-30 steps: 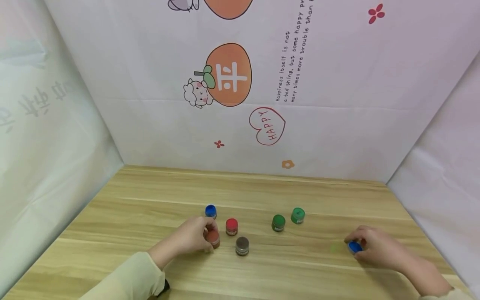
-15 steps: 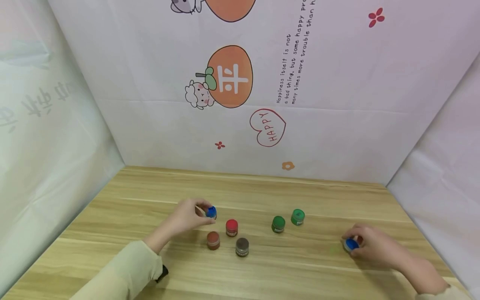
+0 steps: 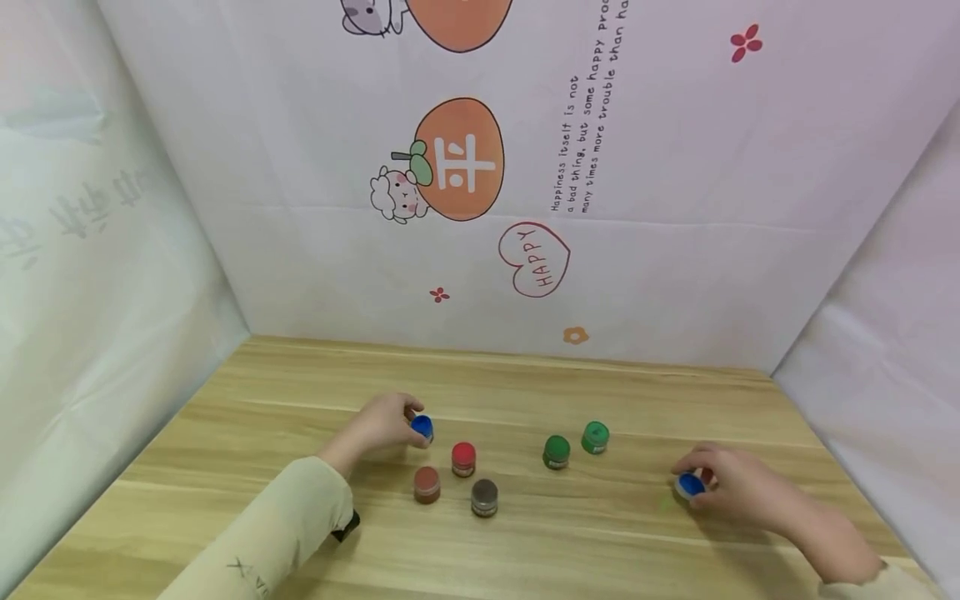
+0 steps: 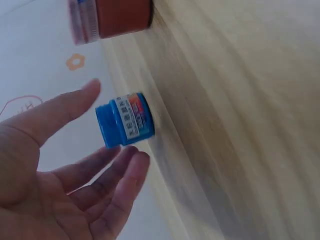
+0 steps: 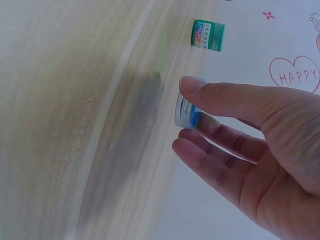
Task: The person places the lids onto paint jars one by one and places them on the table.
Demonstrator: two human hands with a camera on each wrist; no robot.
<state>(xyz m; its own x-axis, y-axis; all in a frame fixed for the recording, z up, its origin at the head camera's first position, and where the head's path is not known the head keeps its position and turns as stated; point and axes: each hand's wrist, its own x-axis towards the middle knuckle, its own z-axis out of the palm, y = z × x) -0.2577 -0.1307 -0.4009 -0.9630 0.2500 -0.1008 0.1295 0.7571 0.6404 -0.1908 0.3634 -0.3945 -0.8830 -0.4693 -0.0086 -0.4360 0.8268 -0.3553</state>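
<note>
In the head view my left hand point(image 3: 384, 423) is around an uncapped blue paint jar point(image 3: 422, 428) standing on the table. The left wrist view shows the thumb point(image 4: 75, 109) apart from the blue jar point(image 4: 126, 120), the curved fingers close below it; whether they touch it I cannot tell. To the right, my right hand point(image 3: 742, 487) pinches a jar lid point(image 3: 690, 486), clear-rimmed and smeared blue inside, above the table. The right wrist view has the lid point(image 5: 185, 111) between thumb and fingers.
Capped red point(image 3: 463, 459), reddish-brown point(image 3: 427, 484) and dark brown point(image 3: 484, 497) paint jars stand right of the left hand. Two green jars, one darker point(image 3: 557, 452) and one lighter point(image 3: 596, 437), stand mid-table. White printed sheets point(image 3: 660, 275) wall the wooden table point(image 3: 570, 550).
My left hand has let go of the reddish-brown jar and moved away from me to the blue jar. My right hand has shifted slightly left with the lid.
</note>
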